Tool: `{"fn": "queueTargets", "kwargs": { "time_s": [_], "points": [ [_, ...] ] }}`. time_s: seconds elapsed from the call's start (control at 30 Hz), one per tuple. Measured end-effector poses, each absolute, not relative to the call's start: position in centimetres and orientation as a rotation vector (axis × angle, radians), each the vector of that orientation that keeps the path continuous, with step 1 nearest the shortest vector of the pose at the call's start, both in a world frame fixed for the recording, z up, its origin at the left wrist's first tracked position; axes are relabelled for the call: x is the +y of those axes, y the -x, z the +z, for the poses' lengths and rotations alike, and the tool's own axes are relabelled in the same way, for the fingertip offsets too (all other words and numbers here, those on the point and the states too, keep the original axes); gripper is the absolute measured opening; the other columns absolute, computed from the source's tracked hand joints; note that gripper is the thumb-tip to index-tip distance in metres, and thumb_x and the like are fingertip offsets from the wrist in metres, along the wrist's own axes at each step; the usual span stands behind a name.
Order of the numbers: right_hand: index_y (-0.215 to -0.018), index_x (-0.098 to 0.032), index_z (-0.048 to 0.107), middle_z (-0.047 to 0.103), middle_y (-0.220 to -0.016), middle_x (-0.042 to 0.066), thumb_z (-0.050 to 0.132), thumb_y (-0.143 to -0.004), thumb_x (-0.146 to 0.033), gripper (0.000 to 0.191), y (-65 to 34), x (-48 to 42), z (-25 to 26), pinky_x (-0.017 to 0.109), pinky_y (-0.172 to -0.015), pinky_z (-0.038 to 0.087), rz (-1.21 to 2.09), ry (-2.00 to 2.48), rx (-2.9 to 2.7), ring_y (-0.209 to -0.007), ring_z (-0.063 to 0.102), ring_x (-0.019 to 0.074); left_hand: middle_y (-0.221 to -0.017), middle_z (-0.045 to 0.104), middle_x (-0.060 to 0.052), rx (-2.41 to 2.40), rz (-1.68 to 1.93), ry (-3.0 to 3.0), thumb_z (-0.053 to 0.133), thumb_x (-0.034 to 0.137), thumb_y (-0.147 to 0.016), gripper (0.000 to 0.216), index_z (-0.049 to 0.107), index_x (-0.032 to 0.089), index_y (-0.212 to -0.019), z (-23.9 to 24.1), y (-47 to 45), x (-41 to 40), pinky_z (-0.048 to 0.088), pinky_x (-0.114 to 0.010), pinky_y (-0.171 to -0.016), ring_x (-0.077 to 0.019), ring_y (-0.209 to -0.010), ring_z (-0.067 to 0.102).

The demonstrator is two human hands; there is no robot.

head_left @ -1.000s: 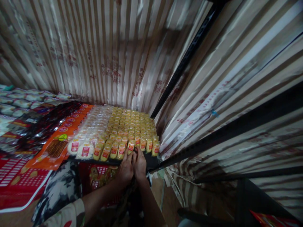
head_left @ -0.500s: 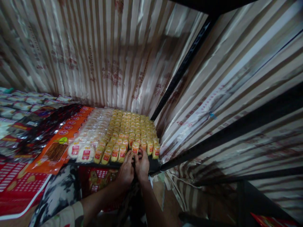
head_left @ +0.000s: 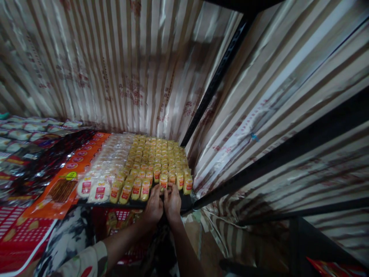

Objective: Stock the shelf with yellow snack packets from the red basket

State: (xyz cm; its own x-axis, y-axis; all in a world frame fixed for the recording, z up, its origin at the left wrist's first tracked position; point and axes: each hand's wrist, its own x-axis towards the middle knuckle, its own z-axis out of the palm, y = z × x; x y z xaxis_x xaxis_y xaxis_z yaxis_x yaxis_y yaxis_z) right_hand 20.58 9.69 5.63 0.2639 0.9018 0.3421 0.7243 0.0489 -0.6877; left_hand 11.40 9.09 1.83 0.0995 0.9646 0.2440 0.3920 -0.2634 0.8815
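Note:
At the front edge of the shelf, my left hand [head_left: 154,204] and my right hand [head_left: 173,203] are close together, fingers closed around the lower end of a small yellow snack packet [head_left: 163,180] with a red and orange label. The packet stands upright in a gap in the front row. Behind it and to both sides, similar yellow snack packets [head_left: 157,154] stand in tight rows. One with the same label [head_left: 188,185] is at the right end of the front row. My fingertips partly hide the packet's bottom.
White round packaged snacks [head_left: 99,191] and an orange bag of brown sticks [head_left: 62,190] lie to the left, with dark shiny packs [head_left: 54,154] beyond. Below is a red basket [head_left: 25,246]. Black metal posts [head_left: 216,84] and striped cloth [head_left: 138,77] enclose the shelf.
The view has shifted slightly, so the shelf appears a little further left. Both hands are still at the same packet, which now sits slightly lower against the row.

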Motion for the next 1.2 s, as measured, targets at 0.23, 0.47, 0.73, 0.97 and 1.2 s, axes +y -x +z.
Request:
{"fn": "queueTargets", "kwargs": {
  "time_s": [0.23,0.47,0.73,0.97,1.2],
  "points": [
    [-0.104,-0.016,0.061,0.058,-0.105,0.011,0.034,-0.088,-0.026,0.033,-21.0,9.8,5.2,0.031,-0.084,0.046,0.147,1.621,-1.540,-0.096,0.056,0.0178,-0.134,0.038,-0.019,1.366,1.122,-1.778,0.031,0.008,-0.075,0.054,0.037,0.006,-0.128,1.4,-11.5,9.2,0.039,-0.042,-0.101,-0.0213,-0.115,0.048],
    [-0.109,-0.017,0.062,0.053,-0.109,0.012,0.036,-0.089,-0.026,0.034,-21.8,10.0,3.5,0.031,-0.084,0.048,0.069,1.575,-1.523,-0.095,0.055,0.0166,-0.123,0.046,-0.014,1.487,1.060,-1.905,0.030,0.013,-0.084,0.041,0.043,0.012,-0.124,3.5,-11.6,9.6,0.041,-0.040,-0.099,-0.0201,-0.115,0.047],
    [-0.125,-0.018,0.049,0.051,-0.116,0.012,0.033,-0.089,-0.026,0.040,-21.8,9.9,2.6,0.036,-0.091,0.044,0.064,1.647,-1.522,-0.110,0.049,0.0195,-0.102,0.051,-0.008,1.726,0.918,-2.053,0.035,0.016,-0.089,0.028,0.047,0.015,-0.114,4.6,-12.5,10.3,0.051,-0.028,-0.077,-0.0152,-0.089,0.058],
    [-0.127,-0.020,0.047,0.050,-0.113,0.012,0.032,-0.090,-0.027,0.041,-21.8,9.6,2.8,0.032,-0.084,0.047,0.051,1.665,-1.537,-0.103,0.053,0.0190,-0.097,0.054,-0.006,1.894,0.814,-2.097,0.037,0.012,-0.087,0.036,0.044,0.015,-0.122,4.6,-13.4,10.4,0.050,-0.024,-0.070,-0.0149,-0.082,0.060],
    [-0.128,-0.019,0.046,0.050,-0.114,0.012,0.031,-0.090,-0.025,0.041,-21.9,9.9,2.1,0.033,-0.086,0.046,0.014,1.649,-1.514,-0.107,0.050,0.0191,-0.102,0.055,-0.007,1.905,0.652,-2.146,0.035,0.012,-0.088,0.034,0.046,0.016,-0.120,4.7,-13.7,11.1,0.049,-0.022,-0.061,-0.0143,-0.077,0.062]
  ]
}}
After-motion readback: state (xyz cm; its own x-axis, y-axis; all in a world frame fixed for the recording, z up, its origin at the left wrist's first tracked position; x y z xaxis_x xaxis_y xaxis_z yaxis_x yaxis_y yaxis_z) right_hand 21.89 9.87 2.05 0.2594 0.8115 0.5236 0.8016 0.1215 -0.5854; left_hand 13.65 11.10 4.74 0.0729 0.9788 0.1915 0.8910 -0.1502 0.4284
